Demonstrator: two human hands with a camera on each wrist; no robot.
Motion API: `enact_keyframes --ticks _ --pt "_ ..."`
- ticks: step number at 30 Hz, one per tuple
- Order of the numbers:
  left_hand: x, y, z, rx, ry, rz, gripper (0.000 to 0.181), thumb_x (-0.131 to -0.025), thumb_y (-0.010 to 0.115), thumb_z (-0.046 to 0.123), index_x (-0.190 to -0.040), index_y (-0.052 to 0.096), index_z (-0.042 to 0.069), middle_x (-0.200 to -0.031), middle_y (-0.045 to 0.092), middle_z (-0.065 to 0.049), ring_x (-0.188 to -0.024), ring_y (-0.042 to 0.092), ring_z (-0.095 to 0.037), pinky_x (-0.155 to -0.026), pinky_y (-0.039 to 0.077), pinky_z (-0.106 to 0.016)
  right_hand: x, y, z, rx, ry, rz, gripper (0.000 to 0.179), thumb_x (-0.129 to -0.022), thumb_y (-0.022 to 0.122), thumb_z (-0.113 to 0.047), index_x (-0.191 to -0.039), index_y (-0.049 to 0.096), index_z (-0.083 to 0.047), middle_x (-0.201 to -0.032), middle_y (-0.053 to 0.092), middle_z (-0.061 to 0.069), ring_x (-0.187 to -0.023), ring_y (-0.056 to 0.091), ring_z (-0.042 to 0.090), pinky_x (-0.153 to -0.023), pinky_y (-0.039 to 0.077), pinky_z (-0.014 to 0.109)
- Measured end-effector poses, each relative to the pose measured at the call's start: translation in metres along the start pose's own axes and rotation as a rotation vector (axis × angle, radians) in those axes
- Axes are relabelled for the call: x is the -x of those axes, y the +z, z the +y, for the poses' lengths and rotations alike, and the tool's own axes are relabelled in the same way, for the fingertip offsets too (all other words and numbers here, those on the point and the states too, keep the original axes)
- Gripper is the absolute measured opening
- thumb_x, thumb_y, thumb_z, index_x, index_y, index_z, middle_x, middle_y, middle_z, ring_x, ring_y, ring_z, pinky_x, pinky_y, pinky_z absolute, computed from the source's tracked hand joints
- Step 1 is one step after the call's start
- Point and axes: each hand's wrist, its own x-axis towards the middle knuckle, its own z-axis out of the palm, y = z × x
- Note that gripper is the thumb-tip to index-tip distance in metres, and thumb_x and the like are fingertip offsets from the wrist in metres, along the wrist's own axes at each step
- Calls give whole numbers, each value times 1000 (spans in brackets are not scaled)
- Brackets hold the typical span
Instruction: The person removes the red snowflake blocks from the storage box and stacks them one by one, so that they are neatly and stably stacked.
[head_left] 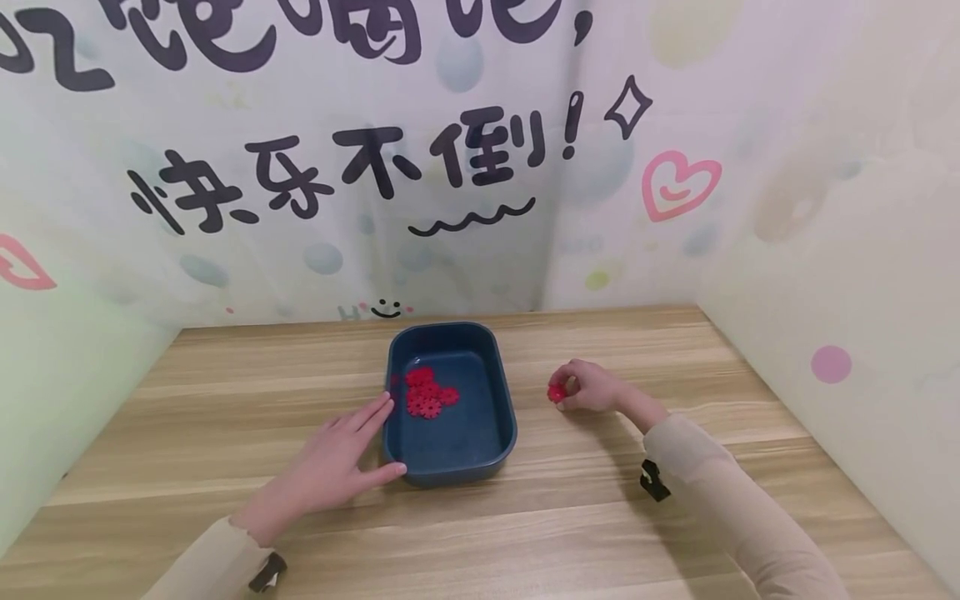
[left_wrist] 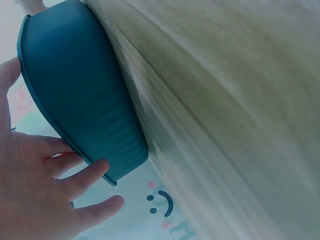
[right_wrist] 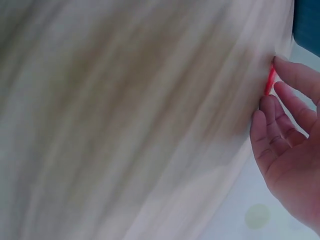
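Note:
A dark blue rectangular tub (head_left: 480, 454) stands on the table, with several red snowflake discs (head_left: 425, 398) heaped along its left inner side. My left hand (head_left: 333, 458) rests on the tub's left rim, thumb at the near corner and fingers stretched along the edge. In the left wrist view the fingertips (left_wrist: 101, 165) touch the tub's outer wall (left_wrist: 85, 90). To the right of the tub, my right hand (head_left: 594, 388) pinches a single red snowflake disc (head_left: 556, 393) close over the table. Seen edge-on in the right wrist view, that disc (right_wrist: 270, 80) sits between thumb and fingers.
The wood-grain table (head_left: 247, 392) ends at a printed cloth backdrop (head_left: 480, 267) with dark lettering. A pale wall (head_left: 840, 275) bounds the right side. Black wrist straps (head_left: 654, 480) show under both sleeves.

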Motion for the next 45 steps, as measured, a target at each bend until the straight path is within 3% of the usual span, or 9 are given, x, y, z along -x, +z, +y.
enact_keyframes --ticks 6,11,14,27,35,45 --pt "0 -1 1 -1 6 -3 82 -78 51 59 -136 34 4 -140 30 -9 -119 36 -31 -92 28 -54 0 -7 -8 2 -38 37 35 -75 66 -9 -107 57 2 -97 56 12 -76 54 16 -69 44 32" --pt "0 -1 2 1 7 -1 82 -78 50 60 -135 34 3 -139 30 -9 -119 37 -31 -92 28 -54 -7 -23 -31 -37 -143 101 33 -77 64 -6 -108 56 2 -99 58 15 -78 55 20 -71 46 33" --pt "0 -2 3 3 3 -4 81 -78 51 59 -135 34 3 -139 30 -10 -119 36 -31 -92 28 -54 -15 -34 -48 -56 -163 113 33 -79 64 -10 -110 56 -1 -98 58 9 -80 55 19 -72 46 32" --pt "-1 1 0 5 -1 5 82 -78 52 59 -135 34 4 -139 30 -10 -119 36 -31 -92 28 -55 -66 -54 -126 -120 -130 88 36 -81 64 -20 -114 56 -8 -102 58 9 -85 56 17 -72 46 29" --pt "-1 0 0 8 6 6 82 -78 50 61 -136 34 5 -139 31 -10 -118 37 -31 -92 28 -55 -97 -43 -151 -106 -126 88 35 -81 64 -19 -113 57 -8 -101 58 5 -89 54 15 -77 44 25" --pt "-1 -1 1 11 3 -1 80 -78 52 59 -135 35 6 -139 31 -10 -117 38 -32 -91 28 -55 -124 -4 -161 -128 -71 120 30 -82 63 -14 -109 59 -3 -99 60 8 -91 55 18 -78 43 24"
